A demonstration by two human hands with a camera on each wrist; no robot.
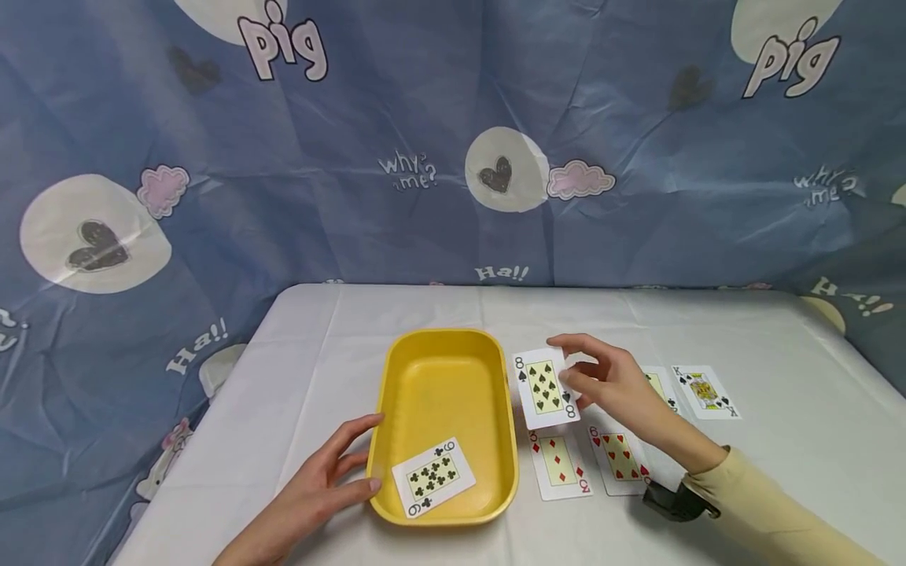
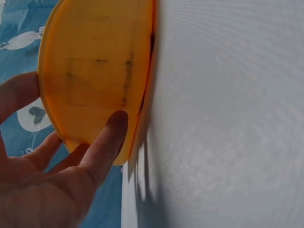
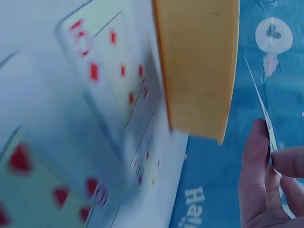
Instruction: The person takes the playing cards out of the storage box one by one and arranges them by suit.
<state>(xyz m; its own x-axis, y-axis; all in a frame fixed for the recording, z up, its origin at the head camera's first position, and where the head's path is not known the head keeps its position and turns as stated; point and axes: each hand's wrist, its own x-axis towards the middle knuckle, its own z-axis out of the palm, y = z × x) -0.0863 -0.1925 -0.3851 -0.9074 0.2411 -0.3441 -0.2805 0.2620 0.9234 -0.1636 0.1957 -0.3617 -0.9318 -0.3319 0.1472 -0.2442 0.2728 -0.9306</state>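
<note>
My right hand point(image 1: 609, 385) pinches the eight of spades point(image 1: 543, 387) by its right edge, face up beside the tray's right rim. In the right wrist view the card point(image 3: 266, 114) appears almost edge-on between thumb and fingers. My left hand point(image 1: 322, 483) rests against the left side of the yellow tray point(image 1: 442, 343), thumb and fingers spread along it. The left wrist view shows the fingers touching the tray's outer wall point(image 2: 95, 76). Inside the tray, near its front, a nine of clubs point(image 1: 433, 477) lies face up and slanted.
Face up right of the tray lie a diamonds card point(image 1: 562, 465) and a hearts card point(image 1: 617, 460). Behind the right hand are a partly hidden card point(image 1: 660, 387) and a king point(image 1: 706, 391). A white cloth covers the table point(image 1: 311, 338); a blue printed curtain point(image 1: 396, 228) hangs behind.
</note>
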